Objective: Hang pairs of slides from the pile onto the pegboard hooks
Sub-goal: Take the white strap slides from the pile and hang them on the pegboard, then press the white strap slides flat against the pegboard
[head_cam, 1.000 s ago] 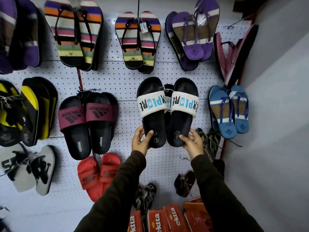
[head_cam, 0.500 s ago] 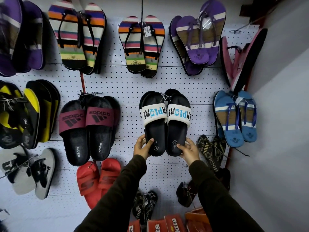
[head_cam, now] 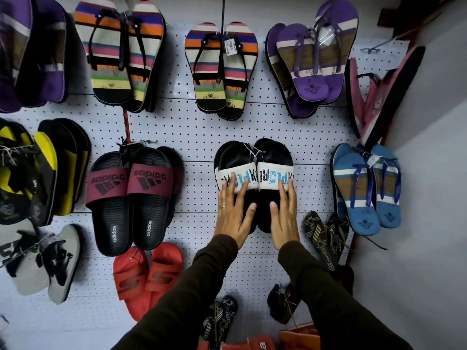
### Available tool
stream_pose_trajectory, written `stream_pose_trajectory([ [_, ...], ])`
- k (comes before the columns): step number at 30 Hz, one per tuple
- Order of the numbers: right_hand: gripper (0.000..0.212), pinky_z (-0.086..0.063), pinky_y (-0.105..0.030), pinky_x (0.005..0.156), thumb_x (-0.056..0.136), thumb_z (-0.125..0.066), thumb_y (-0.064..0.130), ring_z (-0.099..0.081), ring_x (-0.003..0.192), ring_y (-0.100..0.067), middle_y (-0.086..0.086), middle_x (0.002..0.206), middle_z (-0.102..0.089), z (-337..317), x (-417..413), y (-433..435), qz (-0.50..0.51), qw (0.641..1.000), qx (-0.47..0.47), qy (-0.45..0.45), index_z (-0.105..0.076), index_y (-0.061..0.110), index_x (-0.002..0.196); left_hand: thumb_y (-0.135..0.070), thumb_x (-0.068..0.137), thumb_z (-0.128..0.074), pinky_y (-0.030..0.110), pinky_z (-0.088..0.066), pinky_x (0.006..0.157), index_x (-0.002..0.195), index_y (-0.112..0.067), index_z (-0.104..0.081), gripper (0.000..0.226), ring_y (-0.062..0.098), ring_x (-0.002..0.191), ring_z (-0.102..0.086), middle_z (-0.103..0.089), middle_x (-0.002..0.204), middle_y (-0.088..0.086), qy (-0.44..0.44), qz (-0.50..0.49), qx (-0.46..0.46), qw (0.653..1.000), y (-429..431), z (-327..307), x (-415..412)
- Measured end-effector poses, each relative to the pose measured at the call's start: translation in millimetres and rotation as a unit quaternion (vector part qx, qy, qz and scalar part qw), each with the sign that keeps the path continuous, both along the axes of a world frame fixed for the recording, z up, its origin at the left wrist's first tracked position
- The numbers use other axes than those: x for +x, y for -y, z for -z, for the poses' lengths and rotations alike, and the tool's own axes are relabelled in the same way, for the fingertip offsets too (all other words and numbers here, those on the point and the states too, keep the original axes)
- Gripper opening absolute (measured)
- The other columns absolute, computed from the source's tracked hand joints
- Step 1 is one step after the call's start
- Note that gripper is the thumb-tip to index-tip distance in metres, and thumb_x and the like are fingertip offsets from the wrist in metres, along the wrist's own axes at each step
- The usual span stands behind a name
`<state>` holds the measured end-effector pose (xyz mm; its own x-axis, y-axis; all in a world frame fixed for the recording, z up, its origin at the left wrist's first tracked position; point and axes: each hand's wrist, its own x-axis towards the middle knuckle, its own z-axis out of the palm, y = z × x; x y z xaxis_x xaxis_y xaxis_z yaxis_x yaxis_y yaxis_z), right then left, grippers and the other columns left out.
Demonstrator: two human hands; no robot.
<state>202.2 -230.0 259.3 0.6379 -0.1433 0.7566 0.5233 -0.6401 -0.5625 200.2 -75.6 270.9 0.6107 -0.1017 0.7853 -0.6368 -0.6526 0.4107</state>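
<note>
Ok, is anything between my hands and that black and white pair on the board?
Nothing visible. The left hand and right hand lie flat and open directly on the black and white slides, which hang against the pegboard.

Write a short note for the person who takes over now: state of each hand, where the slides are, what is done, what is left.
Left hand: open, flat on the left slide.
Right hand: open, flat on the right slide.
The black slides with white straps hang on the pegboard, between the maroon-strap pair and the blue flip-flops.
Done: this pair appears hung.
Left: lift both hands away, fetch the next pair; the pile is not in view.
</note>
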Motion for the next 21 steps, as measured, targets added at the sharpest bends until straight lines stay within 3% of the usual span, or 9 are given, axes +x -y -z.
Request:
stream_pose_trajectory([
  [8, 0.058, -0.026, -0.044, 0.123, 0.102, -0.026, 0.045, 0.000, 0.156, -0.011, 0.017, 0.166, 0.010, -9, 14, 5, 0.000, 0.995, -0.081, -0.053, 0.009, 0.055, 0.147, -0.046, 0.098, -0.024, 0.042, -0.009, 0.125, 0.155, -0.031, -0.006, 0.061, 0.018, 0.150, 0.014, 0.009, 0.164, -0.003, -0.071, -0.076, 0.112, 0.988, -14, -16, 33],
  [15, 0.059, -0.023, -0.045, 0.124, 0.102, -0.027, 0.047, -0.003, 0.156, -0.010, 0.026, 0.161, 0.008, -6, 11, -1, -0.002, 0.997, -0.046, -0.054, -0.006, 0.040, 0.156, -0.043, 0.098, -0.025, 0.042, -0.005, 0.125, 0.154, -0.032, -0.015, 0.058, 0.021, 0.153, 0.000, -0.001, 0.165, -0.004, -0.063, -0.084, 0.122, 0.987, -23, -17, 17],
  [18, 0.059, -0.021, -0.049, 0.124, 0.102, -0.031, 0.043, -0.005, 0.156, -0.013, 0.017, 0.164, -0.003, -7, 5, -20, -0.001, 1.000, 0.008, -0.013, -0.015, 0.029, 0.157, -0.038, 0.098, -0.028, 0.044, -0.008, 0.124, 0.153, -0.033, -0.019, 0.056, 0.021, 0.153, -0.005, -0.009, 0.165, -0.004, -0.040, -0.113, 0.094, 0.988, -43, -21, 8],
  [21, 0.058, -0.015, -0.049, 0.125, 0.102, -0.030, 0.042, -0.007, 0.156, -0.021, 0.003, 0.166, -0.010, -9, 1, -53, 0.022, 0.999, -0.005, 0.037, -0.023, 0.021, 0.156, -0.035, 0.098, -0.031, 0.045, -0.005, 0.124, 0.153, -0.030, -0.021, 0.057, 0.021, 0.153, -0.004, -0.012, 0.164, -0.004, -0.003, -0.159, 0.079, 0.984, -78, -23, -1],
])
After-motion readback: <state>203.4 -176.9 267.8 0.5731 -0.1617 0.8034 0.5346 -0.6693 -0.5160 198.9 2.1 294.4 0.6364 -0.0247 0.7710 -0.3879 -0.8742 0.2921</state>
